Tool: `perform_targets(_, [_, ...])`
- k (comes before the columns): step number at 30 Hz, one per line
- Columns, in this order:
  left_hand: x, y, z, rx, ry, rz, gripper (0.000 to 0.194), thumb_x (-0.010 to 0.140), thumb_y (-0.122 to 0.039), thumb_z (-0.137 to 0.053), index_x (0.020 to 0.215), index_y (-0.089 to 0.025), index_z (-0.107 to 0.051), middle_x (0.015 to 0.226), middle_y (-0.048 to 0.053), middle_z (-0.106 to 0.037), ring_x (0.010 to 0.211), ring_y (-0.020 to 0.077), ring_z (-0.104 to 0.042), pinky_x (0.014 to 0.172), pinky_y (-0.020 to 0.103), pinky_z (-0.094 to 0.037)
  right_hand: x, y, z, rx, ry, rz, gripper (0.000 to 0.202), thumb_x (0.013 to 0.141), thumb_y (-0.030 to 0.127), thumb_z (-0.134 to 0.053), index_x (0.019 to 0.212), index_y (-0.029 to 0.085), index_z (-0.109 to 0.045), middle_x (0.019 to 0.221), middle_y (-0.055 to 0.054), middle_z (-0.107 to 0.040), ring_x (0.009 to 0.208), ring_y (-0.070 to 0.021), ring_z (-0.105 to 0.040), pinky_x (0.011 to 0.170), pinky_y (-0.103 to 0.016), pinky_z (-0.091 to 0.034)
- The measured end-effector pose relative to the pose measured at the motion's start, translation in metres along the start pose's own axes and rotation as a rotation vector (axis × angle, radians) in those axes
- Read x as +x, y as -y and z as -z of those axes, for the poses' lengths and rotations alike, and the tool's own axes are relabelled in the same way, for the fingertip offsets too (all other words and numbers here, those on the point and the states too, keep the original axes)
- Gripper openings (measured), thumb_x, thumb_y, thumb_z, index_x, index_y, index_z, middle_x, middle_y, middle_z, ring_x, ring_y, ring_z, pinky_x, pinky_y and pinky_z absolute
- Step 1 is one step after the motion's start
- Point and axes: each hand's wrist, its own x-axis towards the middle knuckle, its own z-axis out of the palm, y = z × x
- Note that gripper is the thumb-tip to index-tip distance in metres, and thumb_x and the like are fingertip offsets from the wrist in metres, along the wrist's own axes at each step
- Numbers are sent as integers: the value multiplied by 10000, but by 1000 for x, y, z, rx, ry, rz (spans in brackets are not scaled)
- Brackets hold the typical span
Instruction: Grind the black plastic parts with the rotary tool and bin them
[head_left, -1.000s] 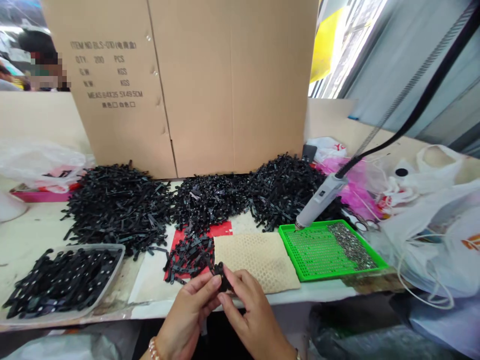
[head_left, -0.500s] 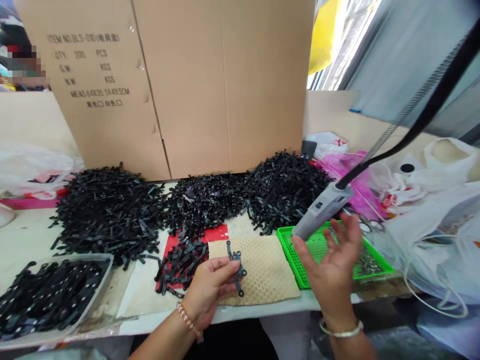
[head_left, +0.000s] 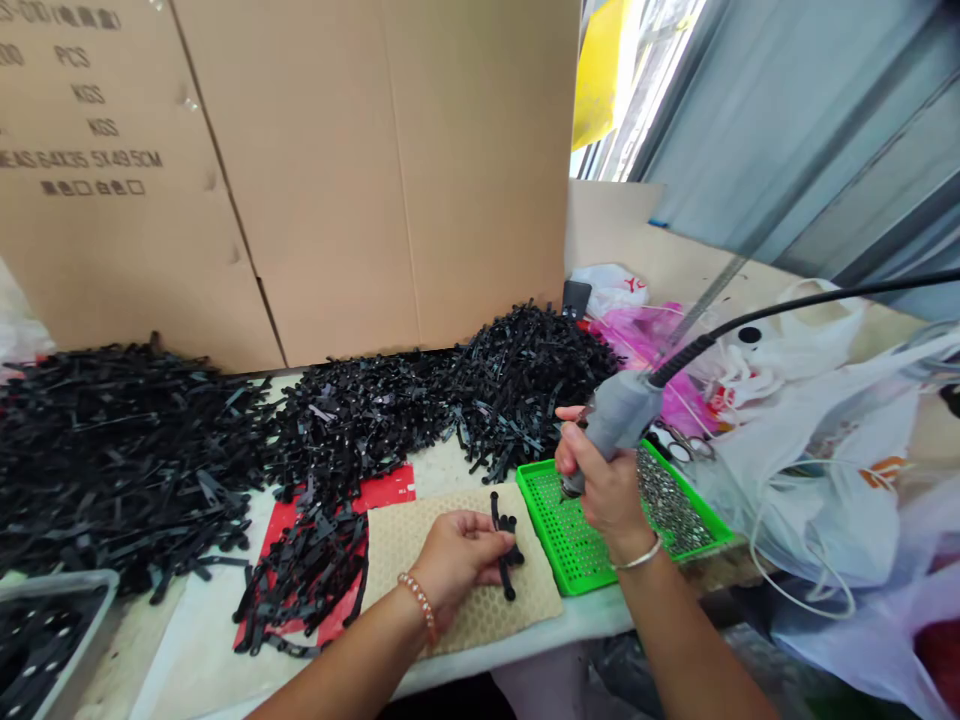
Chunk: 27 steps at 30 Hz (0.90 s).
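Observation:
My left hand (head_left: 466, 552) pinches a few small black plastic linkage parts (head_left: 508, 540) with round ends, over a tan honeycomb-textured mat (head_left: 420, 515). Wrapped in my right hand (head_left: 600, 480) is a grey electric screwdriver (head_left: 621, 408), tilted with its tip down over a green basket (head_left: 574, 590). Small metal screws (head_left: 671, 500) lie in the basket's right half. Just left of the mat, loose black parts (head_left: 311, 575) are heaped on a red sheet (head_left: 390, 488).
Large piles of black parts (head_left: 127, 450) line the back, before a tall cardboard box (head_left: 315, 180). A clear bin (head_left: 112, 590) holds more at the left. Plastic bags (head_left: 840, 430) crowd the right side. The screwdriver's black cable (head_left: 787, 305) runs off to the right.
My right hand has gone from open beside the hanging screwdriver to gripping it, and the tool has come down over the basket. My left hand keeps its parts. The view has swung right.

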Motion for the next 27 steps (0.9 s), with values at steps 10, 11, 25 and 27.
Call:
perform_targets(10, [4,4,1,79,10,17,336,512,-312,-858,678,-116,-642,666,62,-683,558,122,-612,511,210,-470,-8,-23,3,99,-52,-24,271,804,432,-653,910,205,-551,498,75,-419,430,-104,-382,443,-225,-321])
perform_targets(11, [4,4,1,77,6,20,330,514,-306,-857,676,-116,-643,663,60,-680,561,123,-611,511,211,-470,-7,-23,3,103,-46,-23,265,810,427,-649,913,205,-551,499,75,-422,432,-104,-382,443,-226,-322])
perform_targets(25, [5,2,-4,68,-29,33,286,536,-251,-851,658,-104,-637,634,55,-663,544,114,-592,484,204,-471,-7,-31,7,65,6,-2,223,860,368,-636,961,187,-554,538,62,-453,456,-100,-409,454,-229,-328])
perform_targets(27, [5,2,-4,66,-28,33,286,536,-250,-851,652,-106,-634,627,49,-661,535,111,-589,479,202,-469,-7,-32,7,60,6,-3,227,859,371,-636,963,187,-554,537,62,-452,457,-102,-409,455,-229,-332])
